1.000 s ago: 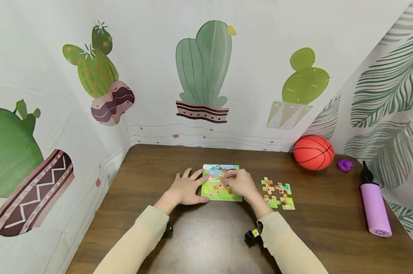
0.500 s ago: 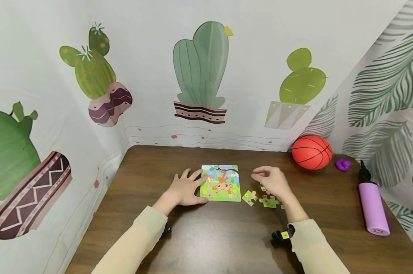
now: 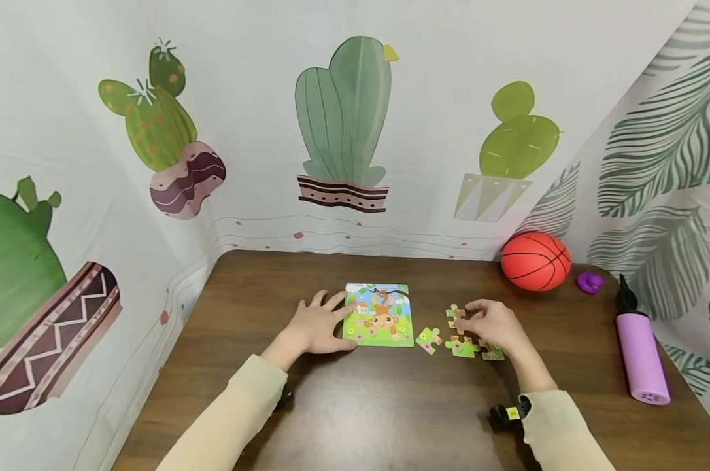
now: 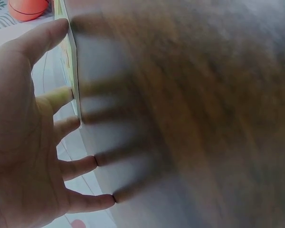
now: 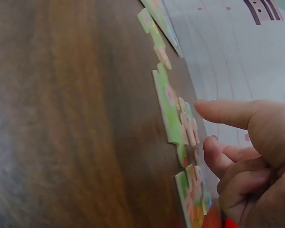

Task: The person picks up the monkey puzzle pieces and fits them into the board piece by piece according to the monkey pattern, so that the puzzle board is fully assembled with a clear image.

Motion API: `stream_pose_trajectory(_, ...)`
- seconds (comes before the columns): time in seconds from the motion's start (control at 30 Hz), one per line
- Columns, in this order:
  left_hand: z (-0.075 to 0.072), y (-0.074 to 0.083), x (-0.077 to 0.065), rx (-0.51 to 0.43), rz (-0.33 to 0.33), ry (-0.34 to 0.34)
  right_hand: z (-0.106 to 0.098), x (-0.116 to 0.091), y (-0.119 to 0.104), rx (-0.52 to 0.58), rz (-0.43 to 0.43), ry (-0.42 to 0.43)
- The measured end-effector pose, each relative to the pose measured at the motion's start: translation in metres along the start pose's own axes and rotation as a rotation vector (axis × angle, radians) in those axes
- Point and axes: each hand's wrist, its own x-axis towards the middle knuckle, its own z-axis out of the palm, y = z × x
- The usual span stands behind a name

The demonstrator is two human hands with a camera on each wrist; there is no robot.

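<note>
A square board with a monkey picture lies flat on the table. My left hand is spread at its left side, the thumb and some fingertips touching its edge; in the left wrist view the fingers are straight. Right of the board lies a flowered jigsaw piece. Beyond it several more jigsaw pieces lie close together. My right hand hovers over this group and partly hides it. In the right wrist view its thumb and index finger are apart, with nothing visible between them; the other fingers are bent.
At the back right stand a red basketball and a small purple toy. Near the right edge lies a pink hand pump with a black nozzle. A cactus-print cloth hangs behind the brown table.
My right hand has moved right from over the monkey board to the loose pieces. The flowered piece beside the board has come into sight. My left hand stays at the board's left edge.
</note>
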Motion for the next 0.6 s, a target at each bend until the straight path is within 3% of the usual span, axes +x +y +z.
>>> stream_pose_trajectory(0.37,0.0033,-0.0007,0.0003,0.014,0.015,0.018,0.0071,0.0033,0.0037,-0.026,-0.003,0.008)
stream_pose_trajectory(0.6,0.0042,0.0078,0.0046,0.040,0.070,0.060,0.0067,0.0045,0.0030,-0.005,-0.001,0.001)
